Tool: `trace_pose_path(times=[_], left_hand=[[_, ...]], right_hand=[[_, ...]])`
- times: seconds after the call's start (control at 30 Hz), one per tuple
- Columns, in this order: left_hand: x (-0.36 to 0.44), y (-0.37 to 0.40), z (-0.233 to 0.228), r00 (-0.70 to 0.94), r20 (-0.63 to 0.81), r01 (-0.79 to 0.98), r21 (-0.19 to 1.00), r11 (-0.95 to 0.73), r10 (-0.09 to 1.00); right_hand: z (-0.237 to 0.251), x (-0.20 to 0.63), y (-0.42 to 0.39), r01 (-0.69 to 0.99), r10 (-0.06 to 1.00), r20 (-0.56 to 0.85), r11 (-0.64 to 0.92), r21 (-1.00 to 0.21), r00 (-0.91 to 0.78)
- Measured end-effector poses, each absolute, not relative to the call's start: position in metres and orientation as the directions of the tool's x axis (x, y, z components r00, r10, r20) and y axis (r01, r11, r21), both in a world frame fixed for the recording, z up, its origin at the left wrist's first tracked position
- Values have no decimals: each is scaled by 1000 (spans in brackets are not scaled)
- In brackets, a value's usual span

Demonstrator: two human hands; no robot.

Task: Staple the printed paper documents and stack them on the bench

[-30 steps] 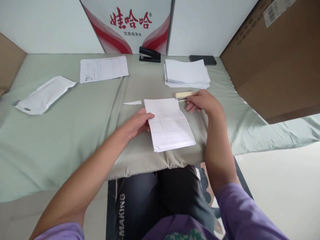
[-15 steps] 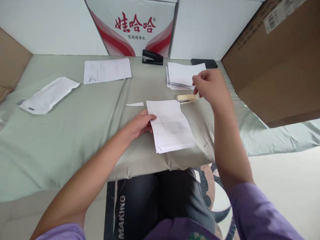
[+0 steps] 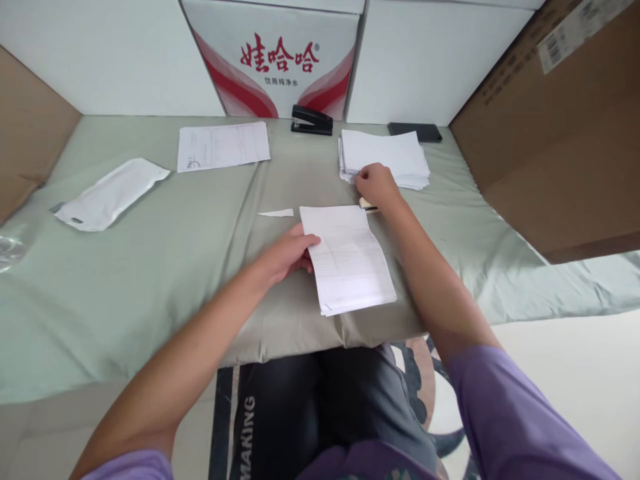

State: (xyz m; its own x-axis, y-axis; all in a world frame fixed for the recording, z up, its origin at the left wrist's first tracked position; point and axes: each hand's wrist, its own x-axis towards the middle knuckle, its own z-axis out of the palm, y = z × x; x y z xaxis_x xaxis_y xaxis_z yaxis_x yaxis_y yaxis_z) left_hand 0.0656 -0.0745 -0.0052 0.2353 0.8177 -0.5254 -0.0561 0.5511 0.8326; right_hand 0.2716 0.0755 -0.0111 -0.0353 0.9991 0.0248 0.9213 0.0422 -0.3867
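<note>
Two hands work on the cloth-covered tabletop (image 3: 150,267). My left hand (image 3: 285,255) lies flat, fingers together, pinning a folded sheet (image 3: 350,260) near the front edge. My right hand (image 3: 376,185), fingers curled, touches the paper stack (image 3: 395,155) toward the back edge, hiding a small tan stapler (image 3: 365,204).

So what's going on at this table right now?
A person in purple sleeves sits at a green-covered table. The left hand presses on the left edge of a small sheaf of printed papers in front of them. The right hand reaches to the near corner of the white paper stack, covering most of a small beige stapler. A black stapler, a loose sheet and a white pouch lie farther off.
</note>
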Motion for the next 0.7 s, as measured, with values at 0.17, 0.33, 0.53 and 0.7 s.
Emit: trace_pose_path(times=[0.17,0.33,0.53,0.7], left_hand=[[65,-76,-7,251,-515,-39,840,541,819],[64,-77,-7,275,-498,19,858,514,822],[46,-69,2,98,-446,251,876,411,890],[40,-52,17,-57,-61,655,751,83,997]], right_hand=[[-16,272,78,932,999,0,42,-359,-45],[-14,267,74,961,999,-4,47,-273,-50],[-11,260,69,982,998,-24,52,-183,-57],[-10,257,69,987,997,-50,44,-154,-53]])
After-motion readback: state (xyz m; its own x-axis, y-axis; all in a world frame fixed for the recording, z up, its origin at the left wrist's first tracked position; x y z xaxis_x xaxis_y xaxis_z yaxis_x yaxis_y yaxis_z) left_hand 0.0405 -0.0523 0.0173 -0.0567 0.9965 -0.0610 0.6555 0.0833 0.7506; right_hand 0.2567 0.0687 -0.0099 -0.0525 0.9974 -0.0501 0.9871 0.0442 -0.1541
